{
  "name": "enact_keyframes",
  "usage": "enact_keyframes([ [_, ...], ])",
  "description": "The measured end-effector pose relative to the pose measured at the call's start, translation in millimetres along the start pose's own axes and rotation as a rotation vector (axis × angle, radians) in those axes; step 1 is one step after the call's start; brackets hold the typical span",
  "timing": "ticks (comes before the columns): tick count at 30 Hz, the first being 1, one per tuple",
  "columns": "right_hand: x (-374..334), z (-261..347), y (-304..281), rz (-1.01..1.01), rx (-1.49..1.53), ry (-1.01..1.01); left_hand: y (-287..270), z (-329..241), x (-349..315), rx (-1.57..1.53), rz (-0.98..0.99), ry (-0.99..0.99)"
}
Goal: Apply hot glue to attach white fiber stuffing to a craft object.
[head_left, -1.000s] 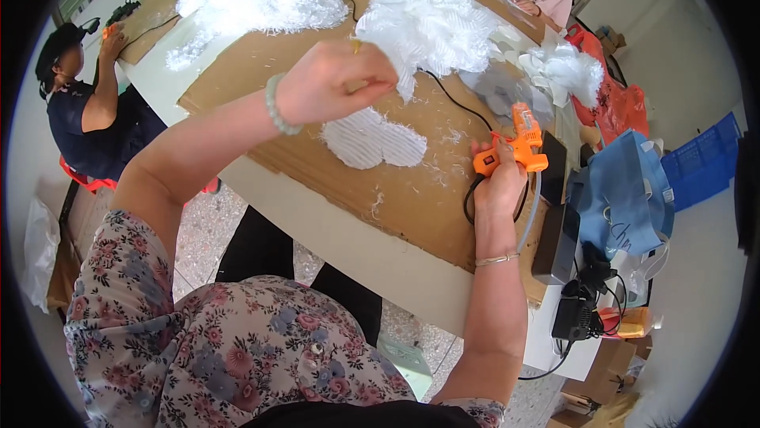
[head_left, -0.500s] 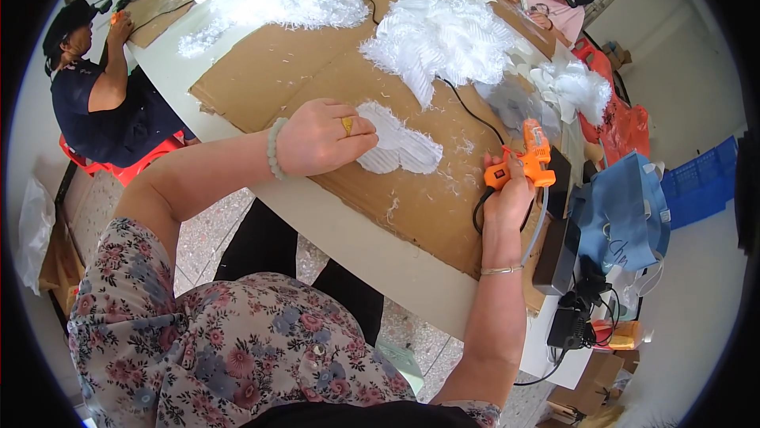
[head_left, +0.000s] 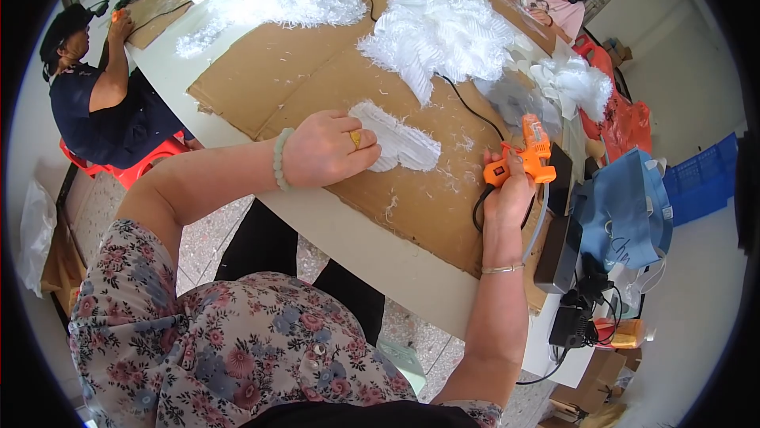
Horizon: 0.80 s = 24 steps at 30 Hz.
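- White ribbed fabric piece point(head_left: 405, 143) lay on the cardboard point(head_left: 317, 64), just right of the left grip and well left of the right one.
- Left hand point(head_left: 331, 149) bent its fingers over the piece's near left end, palm down, forearm crossing from the left; I could not tell whether they pinched it.
- Right hand point(head_left: 509, 197) was closed around the orange glue gun point(head_left: 522, 157), forearm rising from below.
- One second earlier the left hand hung raised above the board; it had since come down onto the piece, while the right kept the gun.
- Loose threads point(head_left: 465, 145) lay between the grips.
- Beyond them spread a white fringed heap point(head_left: 443, 36), with a black cable point(head_left: 473, 107) running toward the right grip.
- Right of that grip stood a blue bag point(head_left: 623, 206).
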State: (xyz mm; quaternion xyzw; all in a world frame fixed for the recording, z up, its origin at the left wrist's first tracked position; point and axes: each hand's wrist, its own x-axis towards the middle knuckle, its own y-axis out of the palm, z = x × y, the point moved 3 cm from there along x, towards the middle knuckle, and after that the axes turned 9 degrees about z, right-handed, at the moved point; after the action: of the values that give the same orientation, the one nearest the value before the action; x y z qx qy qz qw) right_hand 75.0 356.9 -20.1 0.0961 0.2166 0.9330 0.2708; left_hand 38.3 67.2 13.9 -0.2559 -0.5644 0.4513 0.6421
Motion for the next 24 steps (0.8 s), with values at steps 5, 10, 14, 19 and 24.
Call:
enact_keyframes([
  [5, -0.1, -0.7, -1.3, 0.008, 0.004, -0.005, 1.2, -2.2, 1.2, 0.023, 0.051, 0.001],
  [10, 0.2, -1.8, -2.4, 0.022, 0.0, 0.003, 4.3, -4.7, -1.2, 0.029, 0.065, -0.004],
  [14, -0.4, -1.9, -1.5, 0.025, 0.0, 0.003, 9.0, -5.1, -3.0, 0.044, 0.04, 0.009],
  [19, 0.8, -2.9, -3.4, 0.026, -0.003, -0.007, 8.6, -4.0, -0.6, 0.034, 0.096, -0.004],
  [24, -2.1, 0.7, 2.8, 0.021, -0.007, -0.011, 4.7, -1.9, 0.7, 0.028, 0.133, -0.023],
])
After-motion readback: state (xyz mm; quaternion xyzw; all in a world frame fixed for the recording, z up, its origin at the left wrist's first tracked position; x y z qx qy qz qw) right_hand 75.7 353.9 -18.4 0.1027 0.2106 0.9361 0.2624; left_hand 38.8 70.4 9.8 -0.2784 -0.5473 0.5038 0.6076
